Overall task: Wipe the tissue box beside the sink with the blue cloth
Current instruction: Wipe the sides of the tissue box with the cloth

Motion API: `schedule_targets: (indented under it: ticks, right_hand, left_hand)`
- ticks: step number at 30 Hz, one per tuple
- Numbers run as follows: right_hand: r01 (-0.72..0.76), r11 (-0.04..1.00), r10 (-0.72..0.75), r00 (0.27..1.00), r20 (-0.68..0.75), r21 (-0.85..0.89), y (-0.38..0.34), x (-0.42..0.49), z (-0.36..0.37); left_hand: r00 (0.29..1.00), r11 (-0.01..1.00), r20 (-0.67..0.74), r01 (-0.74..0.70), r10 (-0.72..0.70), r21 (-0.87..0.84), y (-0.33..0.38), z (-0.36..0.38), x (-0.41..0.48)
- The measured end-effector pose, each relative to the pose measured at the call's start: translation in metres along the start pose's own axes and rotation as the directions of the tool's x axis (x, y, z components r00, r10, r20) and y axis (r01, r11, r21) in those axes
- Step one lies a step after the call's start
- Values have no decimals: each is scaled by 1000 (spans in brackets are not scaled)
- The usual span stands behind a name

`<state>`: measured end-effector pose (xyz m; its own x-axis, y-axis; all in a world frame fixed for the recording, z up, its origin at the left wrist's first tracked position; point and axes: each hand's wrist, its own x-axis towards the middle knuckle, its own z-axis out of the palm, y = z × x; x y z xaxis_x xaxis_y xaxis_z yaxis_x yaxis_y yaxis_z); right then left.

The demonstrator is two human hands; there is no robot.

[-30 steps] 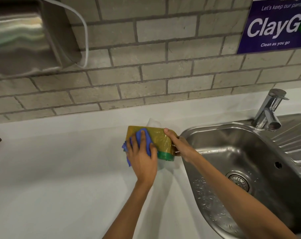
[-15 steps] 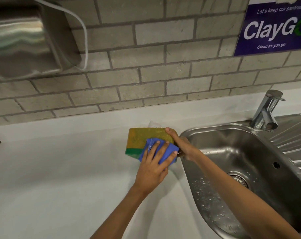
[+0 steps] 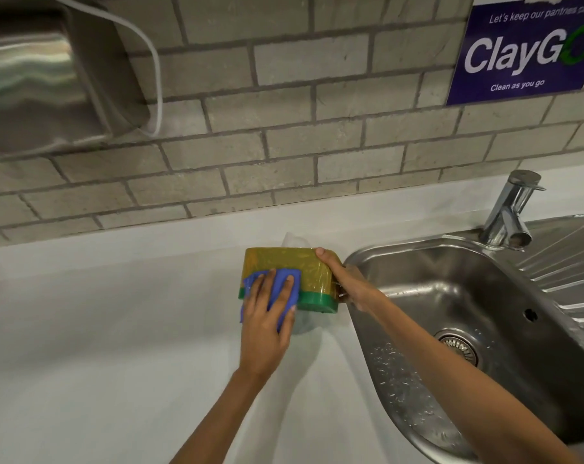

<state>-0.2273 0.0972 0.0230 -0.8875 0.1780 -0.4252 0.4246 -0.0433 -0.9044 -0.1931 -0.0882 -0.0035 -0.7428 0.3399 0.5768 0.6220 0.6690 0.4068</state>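
Observation:
The tissue box (image 3: 309, 269) is yellow-gold with a green band along its lower edge and stands on the white counter just left of the sink. A white tissue (image 3: 295, 240) pokes out behind its top. My left hand (image 3: 267, 324) presses the blue cloth (image 3: 280, 289) flat against the left half of the box's near face, fingers spread over the cloth. My right hand (image 3: 347, 283) grips the box's right end, thumb on the top edge.
The steel sink (image 3: 468, 296) with its drain (image 3: 458, 346) lies right of the box, the tap (image 3: 511, 212) behind it. A steel dispenser (image 3: 43, 78) with a white cable hangs on the brick wall at upper left. White counter (image 3: 116, 346) spreads to the left.
My left hand slid the blue cloth from the box's left side to its right end, then back to the left half. My right hand kept hold of the box's right end.

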Motion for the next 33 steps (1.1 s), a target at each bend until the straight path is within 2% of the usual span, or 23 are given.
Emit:
schedule_targets:
  ticks: [3,7,11,15,18,24,28,33]
  right_hand:
    - [3,1000,-3,1000,-11,9,4,0,-1]
    - [15,998,-14,1000,-21,56,11,3,-6]
    - [49,997,-46,997,-66,53,12,6,-5]
    - [79,997,-78,994,-80,-2,9,7,-2]
    - [130,991,-130,991,-19,-40,8,2,-3]
    - [218,958,-196,972,130,-184,15,1,-19]
    - [226,892,-126,956,265,-390,8,-4,-31]
    - [204,841,-23,939,344,-500,5,-9,-37]
  left_hand:
    - [998,999,46,40,-39,-21,26,11,7]
    - [966,967,55,252,-253,27,29,22,35]
    - [924,926,55,375,-378,52,13,21,52]
    - [816,816,17,578,-577,-26,-6,11,58]
    - [717,714,47,697,-696,-59,-21,4,59]
    - [625,609,220,780,-749,-146,-49,-16,41]
    - [589,534,317,808,-743,-250,-51,-24,21]
    - [566,463,381,821,-731,-333,-44,-26,1]
